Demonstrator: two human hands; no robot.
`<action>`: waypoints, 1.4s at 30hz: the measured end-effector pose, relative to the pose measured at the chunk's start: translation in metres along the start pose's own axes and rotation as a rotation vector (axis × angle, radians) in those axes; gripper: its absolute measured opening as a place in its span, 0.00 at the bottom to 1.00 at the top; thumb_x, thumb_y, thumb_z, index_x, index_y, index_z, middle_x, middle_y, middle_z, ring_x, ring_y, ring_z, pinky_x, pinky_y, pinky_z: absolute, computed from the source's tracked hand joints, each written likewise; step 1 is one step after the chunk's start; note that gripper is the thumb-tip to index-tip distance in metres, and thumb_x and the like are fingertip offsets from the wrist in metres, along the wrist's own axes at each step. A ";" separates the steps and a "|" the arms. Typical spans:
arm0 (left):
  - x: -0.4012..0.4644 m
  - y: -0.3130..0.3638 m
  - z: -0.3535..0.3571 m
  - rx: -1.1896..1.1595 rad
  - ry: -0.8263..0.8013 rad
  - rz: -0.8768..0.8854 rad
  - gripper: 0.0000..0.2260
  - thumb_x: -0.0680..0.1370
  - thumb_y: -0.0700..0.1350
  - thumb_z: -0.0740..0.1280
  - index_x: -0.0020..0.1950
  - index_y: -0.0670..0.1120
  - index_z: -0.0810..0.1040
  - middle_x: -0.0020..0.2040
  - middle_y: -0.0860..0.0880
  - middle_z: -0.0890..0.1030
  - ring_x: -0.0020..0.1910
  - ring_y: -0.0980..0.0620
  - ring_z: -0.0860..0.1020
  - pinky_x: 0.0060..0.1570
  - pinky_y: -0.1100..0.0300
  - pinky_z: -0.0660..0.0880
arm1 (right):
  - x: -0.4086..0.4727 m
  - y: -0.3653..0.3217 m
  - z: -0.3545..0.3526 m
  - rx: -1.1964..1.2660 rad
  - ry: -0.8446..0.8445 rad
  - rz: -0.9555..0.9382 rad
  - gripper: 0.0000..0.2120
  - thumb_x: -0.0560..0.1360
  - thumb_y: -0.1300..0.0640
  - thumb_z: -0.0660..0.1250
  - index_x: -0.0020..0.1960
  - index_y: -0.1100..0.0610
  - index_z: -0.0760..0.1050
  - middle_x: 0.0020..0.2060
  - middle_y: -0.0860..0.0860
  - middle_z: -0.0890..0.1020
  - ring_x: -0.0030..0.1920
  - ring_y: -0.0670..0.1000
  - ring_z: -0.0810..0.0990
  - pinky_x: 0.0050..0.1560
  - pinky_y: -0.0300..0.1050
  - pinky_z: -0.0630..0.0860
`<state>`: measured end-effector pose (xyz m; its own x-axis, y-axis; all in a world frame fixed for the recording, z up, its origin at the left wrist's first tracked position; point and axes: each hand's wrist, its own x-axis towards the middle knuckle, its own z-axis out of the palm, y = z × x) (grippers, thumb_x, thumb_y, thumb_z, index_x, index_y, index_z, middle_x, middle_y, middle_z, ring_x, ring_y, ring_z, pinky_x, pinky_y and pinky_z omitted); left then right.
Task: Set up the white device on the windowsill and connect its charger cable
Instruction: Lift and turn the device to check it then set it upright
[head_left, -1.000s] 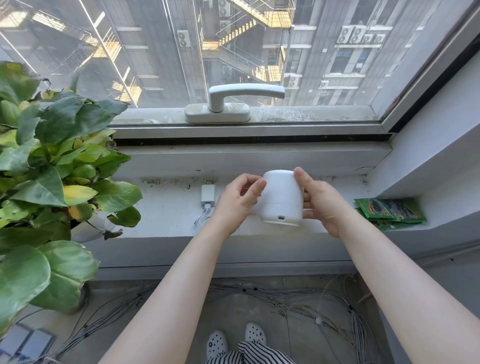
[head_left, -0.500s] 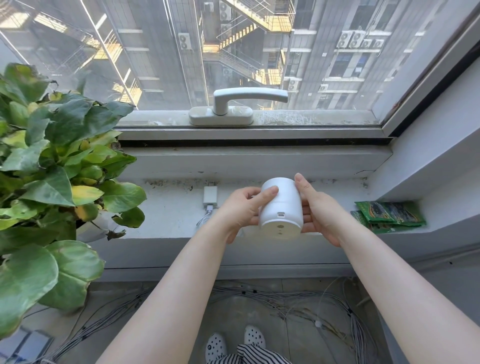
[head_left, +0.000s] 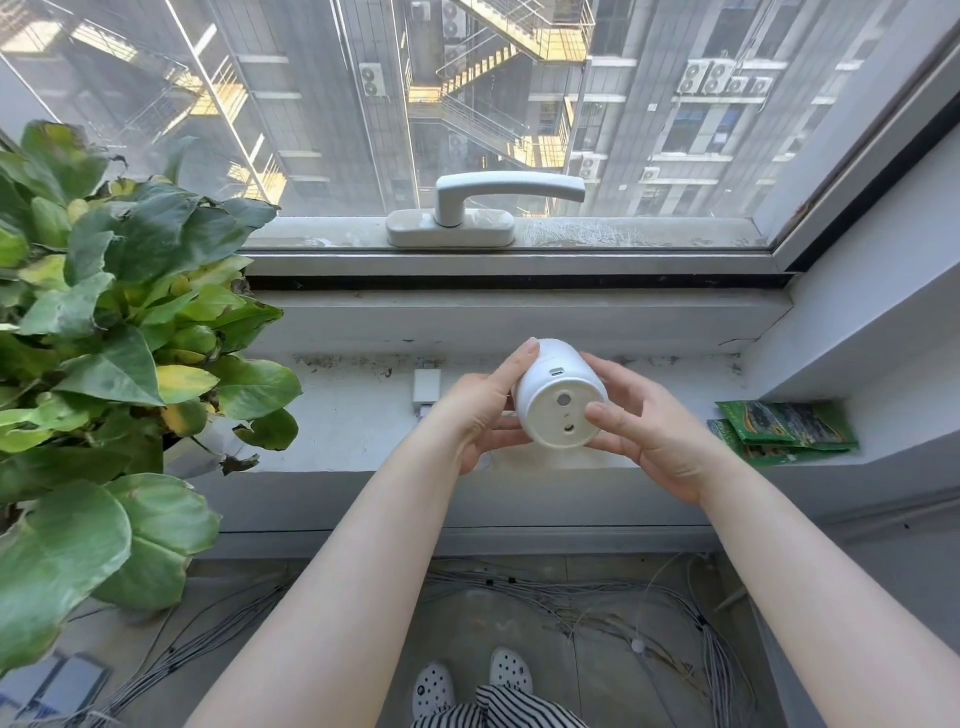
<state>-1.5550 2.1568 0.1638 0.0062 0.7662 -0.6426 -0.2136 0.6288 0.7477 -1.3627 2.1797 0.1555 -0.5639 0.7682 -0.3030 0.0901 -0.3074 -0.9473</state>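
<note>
I hold a small white cylindrical device (head_left: 556, 392) above the windowsill (head_left: 353, 431), tipped back so its round underside faces me. A small port slot shows on its side near the base. My left hand (head_left: 478, 410) grips its left side and my right hand (head_left: 644, 436) its right, thumb on the underside. A white charger plug (head_left: 427, 388) lies on the sill just left of my left hand; its cable is mostly hidden behind that hand.
A large leafy potted plant (head_left: 119, 332) fills the left of the sill. Green packets (head_left: 784, 431) lie in the right corner. A white window handle (head_left: 498, 208) sits on the frame behind. Bundled cables (head_left: 571, 603) run across the floor below.
The device has been tipped from upright until its underside faces me. Both hands shifted their grip around it and stayed over the same part of the sill.
</note>
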 end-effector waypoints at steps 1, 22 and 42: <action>0.000 0.000 -0.001 0.011 -0.005 0.005 0.30 0.70 0.65 0.67 0.57 0.41 0.80 0.50 0.42 0.85 0.45 0.46 0.85 0.44 0.57 0.82 | 0.001 0.000 0.000 0.013 0.008 0.001 0.42 0.59 0.40 0.79 0.70 0.49 0.70 0.63 0.52 0.79 0.63 0.51 0.79 0.57 0.48 0.79; -0.007 -0.010 -0.012 0.117 -0.106 0.066 0.26 0.72 0.56 0.71 0.64 0.41 0.75 0.53 0.48 0.81 0.54 0.47 0.82 0.56 0.55 0.79 | 0.010 0.005 0.007 0.065 0.155 0.212 0.35 0.66 0.36 0.68 0.64 0.59 0.74 0.58 0.62 0.81 0.53 0.59 0.84 0.50 0.48 0.82; -0.001 -0.003 -0.009 0.466 -0.191 0.131 0.34 0.59 0.70 0.71 0.55 0.46 0.81 0.54 0.46 0.85 0.54 0.48 0.80 0.57 0.53 0.70 | 0.001 -0.007 0.001 -0.199 -0.036 0.250 0.29 0.65 0.33 0.65 0.62 0.46 0.78 0.60 0.54 0.82 0.58 0.58 0.81 0.60 0.52 0.78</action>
<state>-1.5630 2.1535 0.1607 0.1960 0.8257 -0.5290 0.2324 0.4850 0.8431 -1.3645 2.1824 0.1615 -0.5325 0.6610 -0.5287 0.3868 -0.3656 -0.8466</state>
